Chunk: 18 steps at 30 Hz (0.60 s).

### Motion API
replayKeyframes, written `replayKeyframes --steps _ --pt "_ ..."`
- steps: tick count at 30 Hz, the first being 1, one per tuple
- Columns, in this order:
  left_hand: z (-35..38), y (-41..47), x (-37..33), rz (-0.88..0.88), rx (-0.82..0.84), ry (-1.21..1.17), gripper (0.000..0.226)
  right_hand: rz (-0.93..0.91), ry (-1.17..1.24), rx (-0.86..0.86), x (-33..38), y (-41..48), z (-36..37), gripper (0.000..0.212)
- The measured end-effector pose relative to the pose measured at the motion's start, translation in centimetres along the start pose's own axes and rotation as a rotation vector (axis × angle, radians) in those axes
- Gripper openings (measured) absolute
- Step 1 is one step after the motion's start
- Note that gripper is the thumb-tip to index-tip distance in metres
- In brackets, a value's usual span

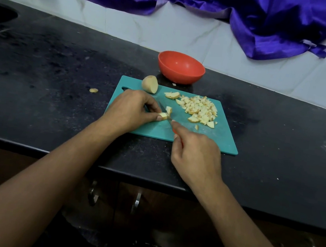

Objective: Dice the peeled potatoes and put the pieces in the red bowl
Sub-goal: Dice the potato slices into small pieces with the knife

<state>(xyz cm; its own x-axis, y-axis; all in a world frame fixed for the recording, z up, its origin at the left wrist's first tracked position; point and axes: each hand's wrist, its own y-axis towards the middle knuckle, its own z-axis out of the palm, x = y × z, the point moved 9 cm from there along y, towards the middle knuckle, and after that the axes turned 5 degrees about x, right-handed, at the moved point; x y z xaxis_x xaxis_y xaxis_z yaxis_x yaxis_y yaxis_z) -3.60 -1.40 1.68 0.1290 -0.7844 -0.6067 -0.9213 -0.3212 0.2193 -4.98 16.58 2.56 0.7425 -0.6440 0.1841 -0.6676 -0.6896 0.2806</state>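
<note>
I note a flat teal plastic cutting board (207, 137) on a speckled black stone counter (61, 74).

- Left hand (129, 109): fingertips pinch a pale potato chunk (163, 116) at board centre.
- Right hand (193, 153): curled round a small red-handled knife (167, 114), blade seemingly on the chunk.
- Rough pale dice (198, 109): heaped on the board's right half.
- Rounded potato half (150, 84): at the far edge.
- Smooth round red bowl (180, 68): just beyond.

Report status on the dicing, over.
Left hand pinches a potato piece on the cutting board; right hand grips the knife, blade at that piece. Diced pile and half potato on board; red bowl shows no pieces. Nothing blocks the bowl.
</note>
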Motion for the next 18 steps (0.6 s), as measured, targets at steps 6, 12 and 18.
replayKeyframes --steps 6,12,18 --pt "-0.1 -0.1 0.1 -0.007 -0.012 -0.009 0.014 0.106 0.012 -0.028 -1.2 0.1 -0.2 0.043" --pt "0.0 0.0 0.1 -0.003 -0.016 0.003 0.014 0.021 0.126 -0.075 -0.4 -0.3 -0.6 0.042" --pt "-0.1 -0.1 -0.2 0.002 -0.012 -0.001 0.01 -0.009 0.018 -0.01 0.1 0.0 0.0 0.043"
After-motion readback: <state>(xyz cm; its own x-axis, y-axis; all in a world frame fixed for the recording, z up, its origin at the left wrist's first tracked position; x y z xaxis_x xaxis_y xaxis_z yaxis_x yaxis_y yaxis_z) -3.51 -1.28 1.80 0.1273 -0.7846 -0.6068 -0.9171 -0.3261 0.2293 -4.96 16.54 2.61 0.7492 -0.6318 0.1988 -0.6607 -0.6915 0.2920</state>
